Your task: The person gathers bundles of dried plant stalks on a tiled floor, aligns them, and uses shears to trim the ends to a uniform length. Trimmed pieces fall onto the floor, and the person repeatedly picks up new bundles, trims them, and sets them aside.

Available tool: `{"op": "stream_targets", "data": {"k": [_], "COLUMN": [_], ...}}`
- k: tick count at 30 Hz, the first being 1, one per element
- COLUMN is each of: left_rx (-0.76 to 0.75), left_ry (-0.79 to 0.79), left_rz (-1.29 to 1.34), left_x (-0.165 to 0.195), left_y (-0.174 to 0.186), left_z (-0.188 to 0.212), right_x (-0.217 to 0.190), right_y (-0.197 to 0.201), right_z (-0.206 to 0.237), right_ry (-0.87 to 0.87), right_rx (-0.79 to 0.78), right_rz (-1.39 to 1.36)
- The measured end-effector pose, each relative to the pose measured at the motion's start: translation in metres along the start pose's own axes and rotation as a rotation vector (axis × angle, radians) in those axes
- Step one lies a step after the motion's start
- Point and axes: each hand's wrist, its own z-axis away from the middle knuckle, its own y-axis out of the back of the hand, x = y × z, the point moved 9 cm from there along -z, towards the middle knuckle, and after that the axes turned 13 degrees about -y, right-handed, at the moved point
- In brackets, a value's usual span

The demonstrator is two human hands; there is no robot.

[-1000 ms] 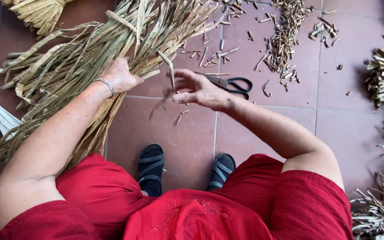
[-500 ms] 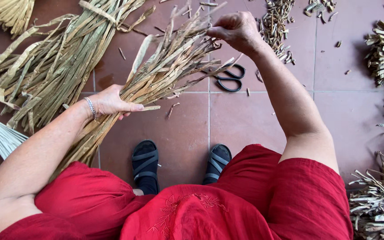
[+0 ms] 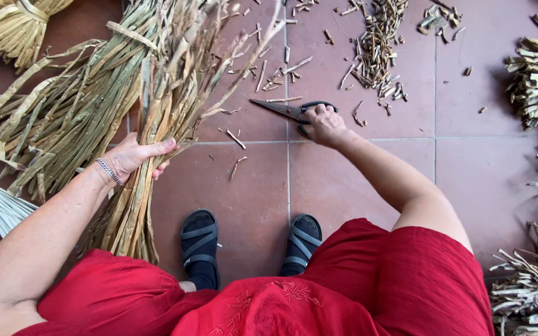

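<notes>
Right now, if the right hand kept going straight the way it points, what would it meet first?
The right hand already rests on the black-handled scissors. Beyond them, probably the loose cut bits on the tiled floor; depth is unclear.

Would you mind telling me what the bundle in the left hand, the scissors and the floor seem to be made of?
Bundle: dried plant strips, perhaps reed or leaf; matte, straw-green, fibrous, frayed ends.
Scissors: dull grey blades, likely metal; black handles, probably plastic.
Floor: reddish-brown tiles with grout lines, seemingly fired clay, slightly glossy.

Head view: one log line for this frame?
left hand: grips dried-stalk bundle | right hand: on black scissors | floor: cut scraps
</notes>
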Motion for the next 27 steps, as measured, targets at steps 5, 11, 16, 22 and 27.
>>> {"op": "stream_targets", "data": {"k": [5, 11, 16, 22, 27], "left_rx": [0.061, 0.075, 0.131, 0.182, 0.169], "left_ry": [-0.06, -0.18, -0.196, -0.233, -0.235], "left_rz": [-0.017, 0.066, 0.073, 0.18, 0.136], "left_x": [0.009, 0.021, 0.028, 0.043, 0.05], "left_y": [0.01, 0.018, 0.037, 0.063, 0.065], "left_z": [0.003, 0.009, 0.006, 0.011, 0.012], "right_x": [0.001, -0.001, 0.003, 0.006, -0.029], "right_y": [-0.003, -0.013, -0.016, -0.012, 0.05], "right_z": [-0.018, -0.018, -0.021, -0.006, 0.011], "right_ry": [-0.11, -0.094, -0.189, -0.44, -0.214], "right_rx": [-0.126, -0.263, -0.286, -0.507, -0.307], "right_rz": [-0.025, -0.034, -0.052, -0.888, -0.809]}}
